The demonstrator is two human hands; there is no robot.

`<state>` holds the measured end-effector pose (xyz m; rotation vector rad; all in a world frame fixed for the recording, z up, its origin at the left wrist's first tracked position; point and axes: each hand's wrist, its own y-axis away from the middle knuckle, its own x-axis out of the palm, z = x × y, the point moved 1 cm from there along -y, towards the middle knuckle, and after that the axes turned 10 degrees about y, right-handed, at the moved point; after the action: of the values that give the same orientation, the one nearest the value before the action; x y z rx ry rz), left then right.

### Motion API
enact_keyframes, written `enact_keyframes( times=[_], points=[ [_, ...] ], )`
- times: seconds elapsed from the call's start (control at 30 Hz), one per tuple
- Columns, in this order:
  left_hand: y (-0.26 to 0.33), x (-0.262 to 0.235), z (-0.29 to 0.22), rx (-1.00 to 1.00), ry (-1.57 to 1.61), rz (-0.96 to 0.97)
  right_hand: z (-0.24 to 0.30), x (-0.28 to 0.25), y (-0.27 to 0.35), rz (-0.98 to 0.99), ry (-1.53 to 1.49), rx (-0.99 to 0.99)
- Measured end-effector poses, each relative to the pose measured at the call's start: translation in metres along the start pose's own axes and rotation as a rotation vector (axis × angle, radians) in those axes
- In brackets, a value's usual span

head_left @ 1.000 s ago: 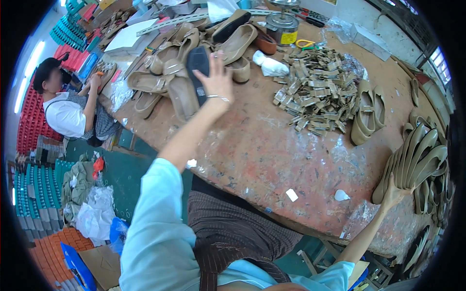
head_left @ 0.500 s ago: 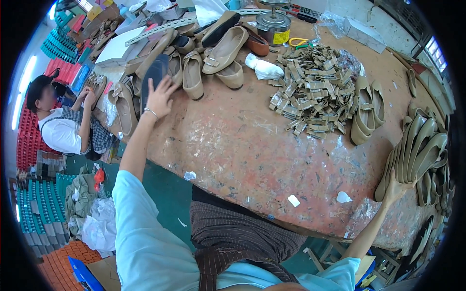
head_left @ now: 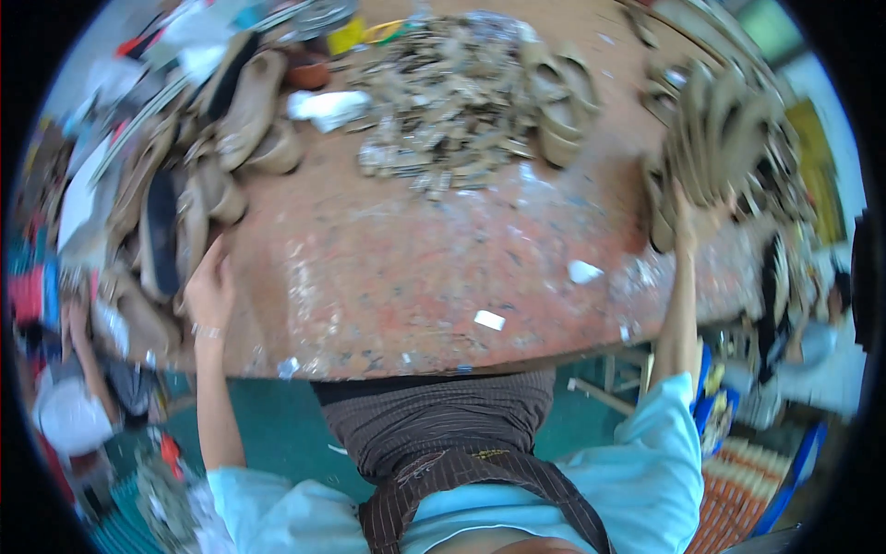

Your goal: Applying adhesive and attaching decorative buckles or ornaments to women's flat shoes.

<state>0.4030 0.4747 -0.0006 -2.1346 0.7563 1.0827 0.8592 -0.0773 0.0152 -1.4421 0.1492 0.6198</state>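
Note:
At the right, my right hand (head_left: 703, 217) is closed under a fanned bunch of tan shoe uppers (head_left: 715, 134), gripping them by their lower ends. My left hand (head_left: 210, 291) is over the table's left side with fingers stretched out and nothing seen in them. Beside it a shoe with its dark sole (head_left: 161, 231) turned up lies among several tan flat shoes (head_left: 251, 106), some with bows. A large heap of tan bows (head_left: 452, 102) covers the far middle of the table. Motion blurs the picture.
A pair of tan flats (head_left: 558, 106) stands right of the heap. A crumpled white bag (head_left: 329, 108) and a tin with a yellow label (head_left: 346, 35) are at its left. White scraps (head_left: 489, 320) dot the worn table (head_left: 397, 268). Another person (head_left: 78, 397) is at the left.
My left hand has come off the sole-up shoe and drawn back toward me. The view has swung right; my right hand still holds the bunch of uppers.

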Motion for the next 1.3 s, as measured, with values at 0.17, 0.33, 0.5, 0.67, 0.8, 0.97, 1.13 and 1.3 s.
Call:
enact_keyframes(
  times=[0.17, 0.33, 0.5, 0.67, 0.8, 0.97, 1.13, 1.3],
  points=[
    [0.033, -0.005, -0.011, -0.102, 0.351, -0.055, 0.018, -0.03, -0.051, 0.042, -0.214, 0.084],
    [0.06, 0.018, -0.03, -0.159, 0.571, -0.056, 0.046, -0.065, -0.106, -0.033, -0.232, -0.06],
    [0.086, 0.03, -0.059, -0.214, 0.811, 0.003, 0.061, -0.064, -0.148, -0.047, -0.104, -0.16],
    [0.13, 0.031, -0.032, -0.187, 0.779, -0.034, 0.053, -0.053, -0.137, -0.019, -0.119, -0.187],
    [0.152, 0.028, 0.0, -0.414, 0.994, -0.024, 0.053, -0.057, -0.097, 0.091, -0.046, -0.028],
    [0.12, 0.02, -0.045, -0.427, 1.14, 0.017, 0.062, -0.081, -0.066, 0.143, -0.12, 0.016],
    [0.059, 0.038, -0.16, -0.114, 1.295, 0.268, 0.131, -0.126, -0.051, 0.138, -0.481, 0.111],
    [0.034, 0.037, -0.232, -0.091, 1.459, 0.381, 0.267, -0.163, 0.016, 0.553, -1.415, 0.32]
  ],
)
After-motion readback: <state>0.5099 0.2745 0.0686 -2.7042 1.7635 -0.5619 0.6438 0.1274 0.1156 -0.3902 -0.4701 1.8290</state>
